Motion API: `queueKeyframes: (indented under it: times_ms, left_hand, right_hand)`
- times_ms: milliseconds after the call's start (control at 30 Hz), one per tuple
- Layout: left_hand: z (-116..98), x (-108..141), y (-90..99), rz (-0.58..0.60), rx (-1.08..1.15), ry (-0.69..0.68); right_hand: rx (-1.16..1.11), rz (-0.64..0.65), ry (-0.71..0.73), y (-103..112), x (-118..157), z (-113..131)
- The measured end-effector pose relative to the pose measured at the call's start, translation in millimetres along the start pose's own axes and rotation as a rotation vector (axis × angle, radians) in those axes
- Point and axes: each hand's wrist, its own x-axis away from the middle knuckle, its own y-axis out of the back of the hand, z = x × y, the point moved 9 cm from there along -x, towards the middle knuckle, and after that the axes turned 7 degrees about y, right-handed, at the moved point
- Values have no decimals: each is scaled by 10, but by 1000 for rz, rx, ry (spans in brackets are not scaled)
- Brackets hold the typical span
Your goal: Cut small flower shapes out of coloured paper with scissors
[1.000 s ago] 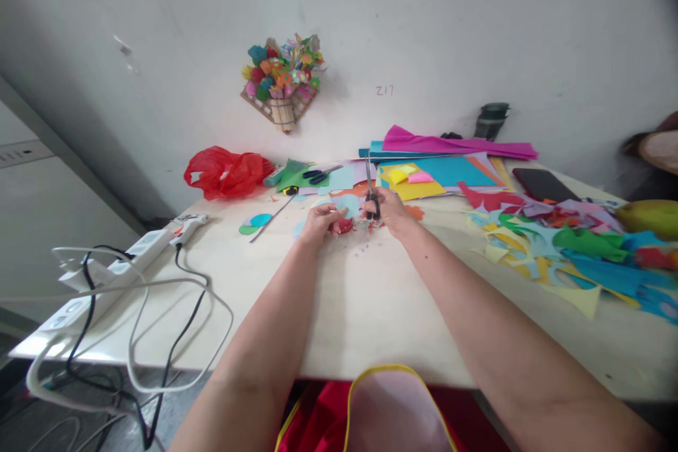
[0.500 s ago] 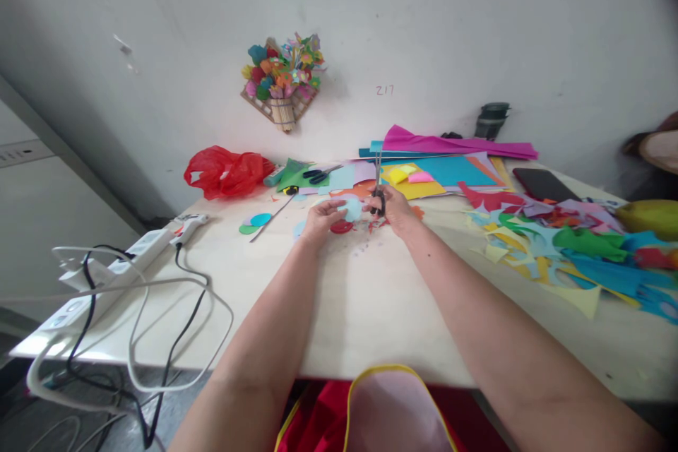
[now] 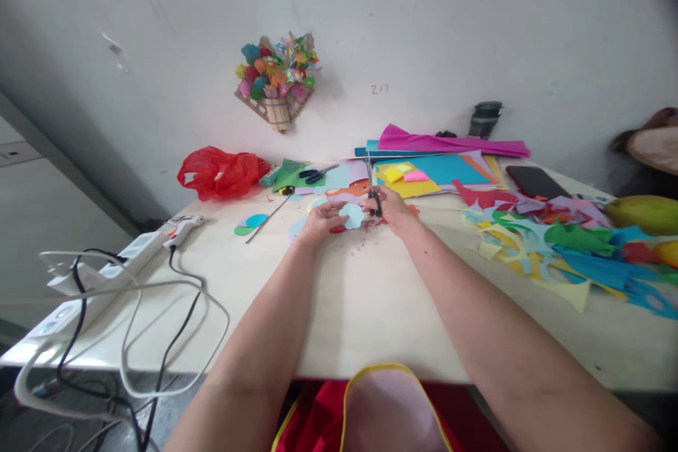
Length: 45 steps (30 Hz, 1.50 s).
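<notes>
Pinched between the fingers of my left hand (image 3: 320,220) is a light blue paper flower (image 3: 352,216) with a scalloped edge. My right hand (image 3: 393,210) grips black-handled scissors (image 3: 376,203), their blades pointing up and away from me, just right of the flower. Whether the blades are apart is hard to see. Beneath and around the hands lie a red paper piece (image 3: 337,229), orange paper (image 3: 347,192) and tiny cut bits.
To the left are paper discs (image 3: 257,220), a red plastic bag (image 3: 222,173) and a power strip (image 3: 106,275) with cables. A second pair of scissors (image 3: 318,173) lies behind. Paper scraps (image 3: 530,247), a phone (image 3: 537,182) and coloured sheets (image 3: 450,171) spread across the right and back.
The light blue flower has turned and now faces me more fully, slightly lower between the hands. Scissors stay in my right hand. The whole view has shifted a little.
</notes>
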Motion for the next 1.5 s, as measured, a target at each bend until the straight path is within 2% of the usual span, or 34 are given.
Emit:
queueKeyframes:
  times_ms: [233, 367, 533, 767, 967, 1167, 1500]
  left_hand:
    - [54, -2, -17, -4, 19, 60]
    - [50, -27, 17, -32, 45, 20]
    - [101, -38, 4, -11, 37, 29]
    - [54, -23, 53, -33, 161, 1]
    - [64, -20, 56, -16, 207, 21]
    - [100, -52, 173, -92, 265, 8]
    - [48, -44, 208, -156, 321, -26]
  right_hand:
    - [46, 72, -44, -122, 64, 33]
    - [61, 25, -29, -121, 66, 55]
    - [66, -51, 2, -108, 39, 34]
    - [65, -37, -39, -150, 54, -32]
    - [86, 34, -74, -251, 108, -45]
    - [136, 112, -146, -233, 150, -44]
    - [261, 409, -124, -232, 183, -65]
